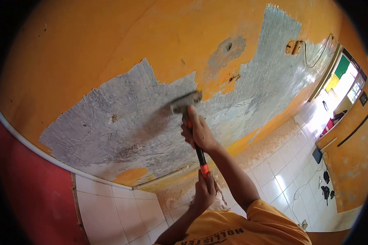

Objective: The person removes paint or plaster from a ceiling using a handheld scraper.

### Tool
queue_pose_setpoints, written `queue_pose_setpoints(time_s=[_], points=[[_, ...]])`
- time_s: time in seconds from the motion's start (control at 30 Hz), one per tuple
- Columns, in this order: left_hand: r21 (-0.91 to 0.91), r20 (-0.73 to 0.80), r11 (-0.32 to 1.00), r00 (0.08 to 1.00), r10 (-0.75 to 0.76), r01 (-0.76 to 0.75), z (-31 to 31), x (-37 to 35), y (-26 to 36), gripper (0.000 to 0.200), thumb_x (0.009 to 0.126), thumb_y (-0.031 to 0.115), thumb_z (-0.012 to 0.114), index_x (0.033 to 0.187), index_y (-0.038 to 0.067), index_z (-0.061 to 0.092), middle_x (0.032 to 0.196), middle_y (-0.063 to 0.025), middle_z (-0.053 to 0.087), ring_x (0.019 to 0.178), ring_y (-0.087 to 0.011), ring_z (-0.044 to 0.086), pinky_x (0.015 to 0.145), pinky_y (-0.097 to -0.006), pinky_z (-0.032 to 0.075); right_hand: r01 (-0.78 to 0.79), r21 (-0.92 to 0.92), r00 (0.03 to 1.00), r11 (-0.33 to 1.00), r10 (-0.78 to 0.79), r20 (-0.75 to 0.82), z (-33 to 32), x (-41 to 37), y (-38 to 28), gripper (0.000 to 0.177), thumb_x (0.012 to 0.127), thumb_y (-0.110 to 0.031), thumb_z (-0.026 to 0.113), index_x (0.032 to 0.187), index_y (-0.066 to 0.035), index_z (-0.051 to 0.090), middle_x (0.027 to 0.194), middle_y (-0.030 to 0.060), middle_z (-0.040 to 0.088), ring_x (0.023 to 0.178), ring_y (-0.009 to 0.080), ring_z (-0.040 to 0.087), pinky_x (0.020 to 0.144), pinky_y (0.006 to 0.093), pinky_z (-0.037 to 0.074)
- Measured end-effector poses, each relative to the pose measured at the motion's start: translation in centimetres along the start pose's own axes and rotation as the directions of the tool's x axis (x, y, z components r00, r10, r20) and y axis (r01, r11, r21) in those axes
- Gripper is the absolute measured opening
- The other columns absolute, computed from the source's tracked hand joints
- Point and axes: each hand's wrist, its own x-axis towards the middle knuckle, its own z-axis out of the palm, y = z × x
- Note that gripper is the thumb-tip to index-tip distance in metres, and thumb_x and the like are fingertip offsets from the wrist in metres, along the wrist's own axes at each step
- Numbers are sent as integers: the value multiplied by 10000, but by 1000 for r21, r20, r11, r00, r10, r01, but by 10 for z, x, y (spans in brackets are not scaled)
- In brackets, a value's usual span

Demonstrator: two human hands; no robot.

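A long-handled scraper (199,154) with a black and red-orange handle is held up against the wall. Its wide head (187,101), slightly blurred, lies at or close to the scraped edge of the orange paint. My right hand (201,132) is closed round the handle just below the head. Lower down, my left hand (205,190) grips the handle's end by the red-orange part. Around the head, the wall (122,106) shows a broad grey patch with ragged paint edges.
Wall sockets with a hanging cable (297,47) sit at upper right. A bright window (341,79) is at far right. White floor tiles (270,183) carry dust along the wall foot, and a cord and small black items (325,192) lie there. A red wall (32,183) stands left.
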Motion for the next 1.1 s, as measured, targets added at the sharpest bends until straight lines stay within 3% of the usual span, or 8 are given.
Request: queue_pose_setpoints(time_s=[0.13, 0.23, 0.33, 0.63, 0.77, 0.9, 1.03, 1.1], points=[[181, -21, 983, 999, 32, -27, -5, -9, -42, 265, 1107, 244, 361, 1223, 7, 378, 584, -1, 458, 435, -79, 439, 420, -266, 377, -55, 52, 998, 997, 57, -29, -8, -10, 30, 610, 1021, -678, 309, 708, -156, 332, 524, -56, 317, 378, 78, 323, 346, 263, 289], [69, -5, 998, 1000, -1, 1, -3, 7, -4, 233, 1074, 186, 469, 1156, -25, 412, 566, -72, 522, 467, -183, 570, 449, -342, 425, -11, 61, 1000, 998, 11, -12, -7, 0, -5, 619, 1018, -687, 303, 706, -153, 331, 521, -53, 313, 383, 76, 326, 350, 266, 295], [70, 5, 998, 1000, -5, 4, 5, 9, -16, 265, 1108, 250, 363, 1227, 14, 389, 592, 9, 445, 445, -73, 422, 429, -264, 370, -26, 71, 1000, 997, 25, 14, -12, 0, -6, 621, 1018, -688, 297, 707, -151, 334, 519, -50, 325, 382, 78, 326, 349, 269, 300], [-36, -72, 999, 997, -18, 16, 14, 15, -16, 221, 1093, 228, 414, 1123, 9, 417, 580, -29, 456, 441, -118, 460, 426, -299, 395, 17, -3, 1000, 1000, -17, -11, -14, 1, 2, 608, 1039, -643, 307, 701, -142, 373, 496, -45, 331, 364, 79, 350, 346, 259, 302], [-279, 11, 947, 986, -164, 160, 26, 33, -14, 432, 1081, 499, 350, 951, 92, 411, 545, 3, 356, 396, -107, 341, 388, -262, 345, 34, -23, 995, 999, -32, 93, -26, 9, -7, 633, 1044, -643, 277, 711, -125, 420, 487, -38, 354, 359, 90, 351, 363, 254, 313], [-574, 227, 712, 914, -335, 404, 12, 19, -65, 763, 940, 809, 215, 689, 115, 408, 448, 10, 316, 347, -140, 308, 348, -281, 361, 50, 51, 992, 997, -56, 117, -48, -10, 43, 612, 1061, -605, 265, 776, -104, 471, 540, -1, 423, 382, 99, 387, 394, 242, 338], [-714, 641, 321, 766, -58, 622, -6, 9, -80, 804, 881, 875, 204, 610, 140, 387, 447, 24, 329, 360, -116, 321, 357, -272, 383, 0, 278, 977, 961, -60, 205, -45, -34, 61, 474, 1079, -523, 332, 1085, -75, 488, 594, 20, 492, 388, 105, 407, 405, 234, 359], [-752, 634, 234, 773, 0, 616, 0, 7, -83, 803, 876, 878, 222, 629, 134, 392, 458, 20, 347, 371, -117, 344, 354, -265, 380, -9, 91, 982, 996, -8, 189, -39, -43, 46, 441, 1086, -499, 331, 1106, -77, 460, 608, 24, 501, 395, 99, 427, 403, 232, 360]])
